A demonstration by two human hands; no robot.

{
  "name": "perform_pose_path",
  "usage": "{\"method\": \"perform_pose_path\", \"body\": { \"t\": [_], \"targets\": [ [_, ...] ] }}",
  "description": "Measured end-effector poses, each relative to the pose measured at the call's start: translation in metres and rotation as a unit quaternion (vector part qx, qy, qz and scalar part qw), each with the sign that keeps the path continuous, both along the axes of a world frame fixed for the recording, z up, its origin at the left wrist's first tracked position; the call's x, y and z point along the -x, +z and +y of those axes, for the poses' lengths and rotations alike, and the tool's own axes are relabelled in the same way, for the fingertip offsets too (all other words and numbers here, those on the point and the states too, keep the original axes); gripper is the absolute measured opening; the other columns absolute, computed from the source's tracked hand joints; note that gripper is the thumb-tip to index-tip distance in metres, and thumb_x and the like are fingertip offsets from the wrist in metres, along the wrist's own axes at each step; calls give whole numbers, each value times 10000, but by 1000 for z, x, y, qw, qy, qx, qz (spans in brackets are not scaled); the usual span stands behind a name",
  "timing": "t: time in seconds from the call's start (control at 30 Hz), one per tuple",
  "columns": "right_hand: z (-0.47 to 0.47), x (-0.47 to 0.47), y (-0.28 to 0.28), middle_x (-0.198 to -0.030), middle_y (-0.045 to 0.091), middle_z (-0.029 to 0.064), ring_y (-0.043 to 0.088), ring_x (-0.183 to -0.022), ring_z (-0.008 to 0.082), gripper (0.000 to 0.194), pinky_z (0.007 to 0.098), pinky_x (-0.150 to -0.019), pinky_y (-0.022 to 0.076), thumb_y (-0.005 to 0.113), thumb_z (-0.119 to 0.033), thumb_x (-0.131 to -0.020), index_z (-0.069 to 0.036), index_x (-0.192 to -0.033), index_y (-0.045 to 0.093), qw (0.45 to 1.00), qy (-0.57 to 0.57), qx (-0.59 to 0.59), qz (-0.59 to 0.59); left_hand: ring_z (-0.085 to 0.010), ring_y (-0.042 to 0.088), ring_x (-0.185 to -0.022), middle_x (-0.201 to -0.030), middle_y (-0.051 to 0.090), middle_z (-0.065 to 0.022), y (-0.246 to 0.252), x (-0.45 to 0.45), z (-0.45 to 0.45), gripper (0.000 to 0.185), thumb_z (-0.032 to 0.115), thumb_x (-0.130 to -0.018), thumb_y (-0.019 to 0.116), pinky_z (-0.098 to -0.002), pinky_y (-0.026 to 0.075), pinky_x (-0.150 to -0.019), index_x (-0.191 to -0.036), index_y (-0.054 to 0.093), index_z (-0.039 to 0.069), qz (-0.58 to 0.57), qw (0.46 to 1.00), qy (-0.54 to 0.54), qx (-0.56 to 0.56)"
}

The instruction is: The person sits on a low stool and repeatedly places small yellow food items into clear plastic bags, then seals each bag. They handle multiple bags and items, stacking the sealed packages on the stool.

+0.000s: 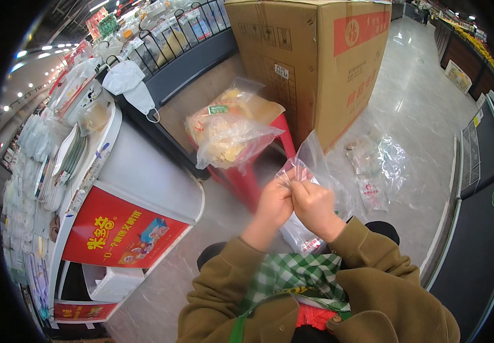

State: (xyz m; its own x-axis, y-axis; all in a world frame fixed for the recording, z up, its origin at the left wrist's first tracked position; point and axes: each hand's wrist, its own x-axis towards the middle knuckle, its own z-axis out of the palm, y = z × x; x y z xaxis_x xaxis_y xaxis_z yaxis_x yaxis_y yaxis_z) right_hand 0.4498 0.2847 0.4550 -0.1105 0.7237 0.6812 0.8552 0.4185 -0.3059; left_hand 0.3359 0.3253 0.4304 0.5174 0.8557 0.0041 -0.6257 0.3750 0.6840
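Observation:
Both of my hands meet in front of me, pinching a clear plastic bag point(315, 158). My left hand point(275, 201) holds its gathered edge with bent fingers. Beside it, touching, my right hand point(314, 206) grips the same film. The bag's loose part spreads up and to the right of the hands; its contents cannot be made out. More clear plastic with red print point(311, 244) lies just below my hands. Beyond them, an open clear bag of pale yellow, flat pieces point(230, 150) rests on a red plastic stool point(245, 184).
A tall cardboard box point(281, 64) stands behind the stool. Plastic packaging point(375, 167) lies on the floor at right. A white display counter point(144, 171) flanks the left, with a white face mask point(131, 83) hanging above it. A dark display case point(478, 240) stands at right.

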Motion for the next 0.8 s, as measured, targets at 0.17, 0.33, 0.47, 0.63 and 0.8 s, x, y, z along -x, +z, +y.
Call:
{"method": "perform_pose_path", "body": {
  "t": [0.17,0.33,0.47,0.63,0.8],
  "targets": [
    [0,-1,3,-627,528,77,568,-555,252,100,362,-474,442,614,-27,-703,-71,-786,583,1000,0,-29,-2,-214,519,-1130,-1249,516,-121,-8,-12,2,499,-67,-856,400,-338,403,-993,-1351,339,-56,-88,993,84,5],
    [0,-5,5,-615,515,75,559,-545,250,101,361,-465,435,610,-41,-675,-77,-758,564,997,39,-72,7,-211,521,-1124,-1242,527,-109,-20,-14,5,356,18,-919,418,-327,417,-957,-1264,442,-64,382,814,258,-354],
    [0,-3,0,-603,515,65,571,-535,241,115,354,-452,440,604,-78,-625,-90,-717,535,999,8,-43,-18,-205,539,-1077,-1169,563,-105,-16,-3,7,261,117,-964,423,-333,446,-906,-1152,530,-30,390,906,73,-147],
    [-2,2,-5,-624,538,64,580,-540,246,119,359,-459,449,602,-60,-666,-81,-778,570,999,-21,17,-21,-208,562,-1001,-1111,586,-103,-18,-3,14,320,250,-979,423,-351,453,-898,-1161,536,12,-44,989,15,138],
    [-4,-1,1,-613,511,81,552,-519,259,169,373,-456,429,594,-8,-707,-57,-867,619,997,51,-45,31,-216,540,-1051,-1152,562,-111,-42,-2,15,319,180,-955,467,-348,419,-953,-1227,495,16,137,980,92,-110]
  ]
}}
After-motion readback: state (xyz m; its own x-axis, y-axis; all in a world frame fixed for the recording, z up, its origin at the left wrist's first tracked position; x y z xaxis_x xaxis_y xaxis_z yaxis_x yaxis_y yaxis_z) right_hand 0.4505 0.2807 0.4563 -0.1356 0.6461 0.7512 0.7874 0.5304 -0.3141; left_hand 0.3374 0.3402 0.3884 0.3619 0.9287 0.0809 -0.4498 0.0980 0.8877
